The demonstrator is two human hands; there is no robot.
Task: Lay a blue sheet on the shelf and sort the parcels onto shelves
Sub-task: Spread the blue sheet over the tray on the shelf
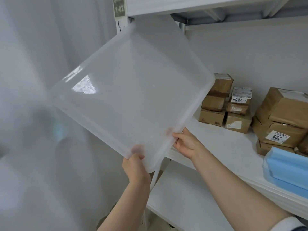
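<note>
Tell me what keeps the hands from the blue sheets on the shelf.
Both the left hand and right hand grip a translucent lid. The blue sheets lie on the shelf to the right; only bare shelf lies between.

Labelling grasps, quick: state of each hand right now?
Left hand: closed, gripping the translucent plastic lid at its bottom corner.
Right hand: closed, gripping the same lid's right edge.

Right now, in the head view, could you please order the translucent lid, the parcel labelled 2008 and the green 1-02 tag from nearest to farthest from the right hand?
1. translucent lid, held by the right hand.
2. parcel labelled 2008, on the shelf, upper right.
3. green 1-02 tag, atop the post.
</note>
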